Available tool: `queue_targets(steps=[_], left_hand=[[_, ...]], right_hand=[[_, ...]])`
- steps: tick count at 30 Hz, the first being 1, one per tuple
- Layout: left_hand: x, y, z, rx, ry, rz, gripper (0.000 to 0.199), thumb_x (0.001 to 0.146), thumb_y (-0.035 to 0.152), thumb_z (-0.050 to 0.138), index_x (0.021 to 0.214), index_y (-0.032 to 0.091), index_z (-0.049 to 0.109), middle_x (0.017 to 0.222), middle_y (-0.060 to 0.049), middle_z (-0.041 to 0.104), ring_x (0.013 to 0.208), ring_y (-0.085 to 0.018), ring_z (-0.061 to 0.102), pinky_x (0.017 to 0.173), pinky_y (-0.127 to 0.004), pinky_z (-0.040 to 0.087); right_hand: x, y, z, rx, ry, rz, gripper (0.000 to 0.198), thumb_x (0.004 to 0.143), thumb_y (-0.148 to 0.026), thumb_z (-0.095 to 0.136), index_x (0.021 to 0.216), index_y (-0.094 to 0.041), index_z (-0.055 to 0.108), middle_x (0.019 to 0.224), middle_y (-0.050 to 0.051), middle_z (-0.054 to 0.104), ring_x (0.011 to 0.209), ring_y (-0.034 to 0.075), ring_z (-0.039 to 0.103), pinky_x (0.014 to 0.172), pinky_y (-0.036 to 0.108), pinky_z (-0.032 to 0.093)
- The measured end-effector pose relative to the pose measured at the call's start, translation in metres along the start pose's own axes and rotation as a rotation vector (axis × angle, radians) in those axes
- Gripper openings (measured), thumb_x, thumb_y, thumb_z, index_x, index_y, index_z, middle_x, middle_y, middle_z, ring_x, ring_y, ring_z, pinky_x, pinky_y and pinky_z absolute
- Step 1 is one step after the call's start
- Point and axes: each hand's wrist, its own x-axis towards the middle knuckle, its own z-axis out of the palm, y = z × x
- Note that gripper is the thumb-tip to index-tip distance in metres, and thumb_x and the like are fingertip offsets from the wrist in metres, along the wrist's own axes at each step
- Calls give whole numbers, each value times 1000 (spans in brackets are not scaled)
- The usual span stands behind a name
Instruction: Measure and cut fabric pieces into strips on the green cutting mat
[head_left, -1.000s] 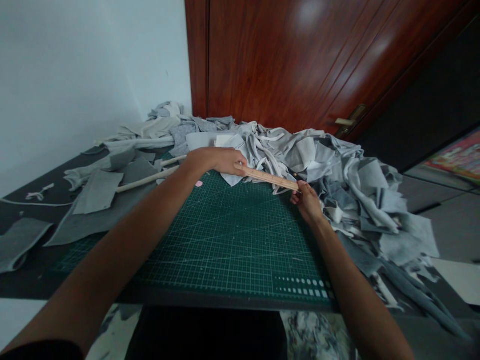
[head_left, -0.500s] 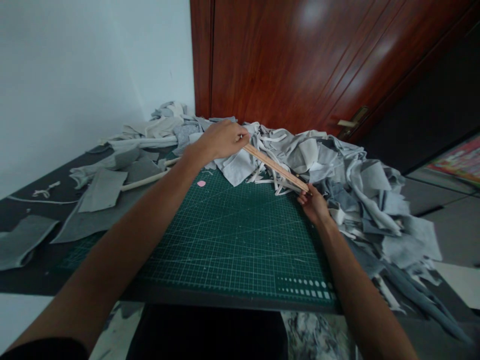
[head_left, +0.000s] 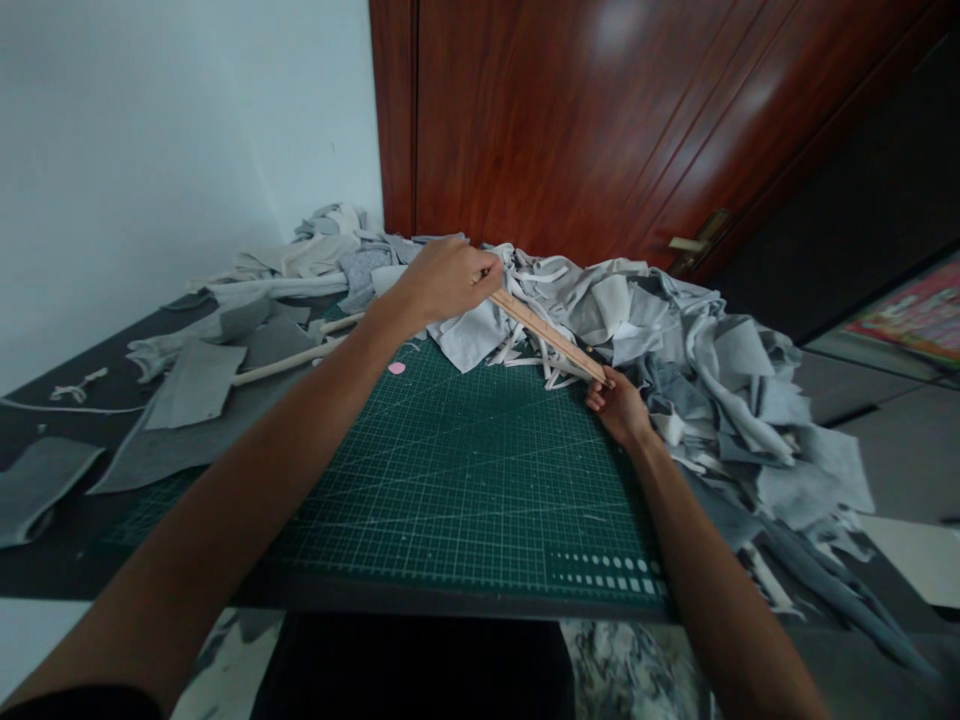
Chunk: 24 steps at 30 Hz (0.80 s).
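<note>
A long, flat wooden strip, shaped like a ruler, slants down to the right above the far part of the green cutting mat. My left hand is closed on its upper left end, and my fingers hide that end. Its lower right end is pinched between the thumb and fingers of my right hand. Pale narrow fabric strips lie behind and below it. Close to my left hand is a light grey fabric piece.
Heaped grey fabric scraps line the back and right of the dark table. Flat grey pieces lie on the left. A small pink piece rests on the mat. Behind stand a white wall and a brown wooden door.
Both hands keep hold of the wooden strip. My right hand and the strip's lower end have shifted slightly left, as has most of the scene with the camera.
</note>
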Motion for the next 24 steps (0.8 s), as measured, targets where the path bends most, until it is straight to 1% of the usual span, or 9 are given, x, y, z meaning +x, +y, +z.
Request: queue_targets(steps=[3, 8, 11, 13, 16, 19, 24], left_hand=[[0, 1, -7, 7, 19, -36, 40, 102, 34, 42, 89, 15, 75, 74, -6, 67, 80, -20, 63, 87, -36, 44], [-1, -1, -18, 28, 52, -109, 50, 105, 40, 37, 86, 15, 75, 69, -6, 65, 80, -21, 64, 81, -35, 43], [-1, -5, -21, 31, 76, -148, 52, 106, 41, 35, 87, 15, 76, 68, -7, 66, 84, -23, 65, 81, -37, 41], [-1, -7, -22, 31, 84, -156, 53, 107, 41, 34, 88, 15, 76, 67, -7, 66, 86, -23, 65, 81, -38, 41], [-1, -9, -22, 32, 95, -147, 55, 107, 42, 33, 87, 14, 75, 66, -7, 65, 85, -24, 65, 81, -38, 41], [0, -10, -19, 32, 98, -108, 54, 107, 41, 34, 84, 14, 74, 66, -8, 65, 85, -24, 65, 82, -38, 41], [0, -13, -17, 44, 109, -43, 53, 105, 39, 34, 76, 15, 72, 63, -7, 61, 77, -23, 64, 81, -37, 43]], right_hand=[[-3, 0, 2, -4, -69, -17, 33, 86, -43, 74, 80, -24, 47, 67, -6, 48, 47, 9, 36, 42, 23, 35], [-7, 3, 6, -72, -155, -52, 45, 75, -53, 86, 92, -27, 53, 69, -8, 48, 47, 8, 36, 40, 21, 30], [-8, 7, 9, -133, -209, -87, 46, 77, -56, 85, 102, -29, 57, 68, -8, 47, 46, 8, 36, 41, 21, 29], [-9, 10, 10, -160, -229, -103, 44, 80, -57, 83, 103, -29, 59, 68, -8, 46, 47, 7, 37, 41, 21, 30], [-9, 12, 10, -172, -226, -113, 43, 81, -57, 83, 103, -27, 62, 70, -7, 47, 48, 7, 38, 42, 21, 30], [-8, 13, 9, -175, -212, -118, 46, 79, -59, 85, 104, -26, 63, 70, -7, 46, 49, 6, 38, 42, 21, 31], [-6, 13, 6, -186, -212, -132, 45, 79, -58, 84, 103, -27, 62, 71, -7, 46, 50, 7, 37, 42, 21, 31]])
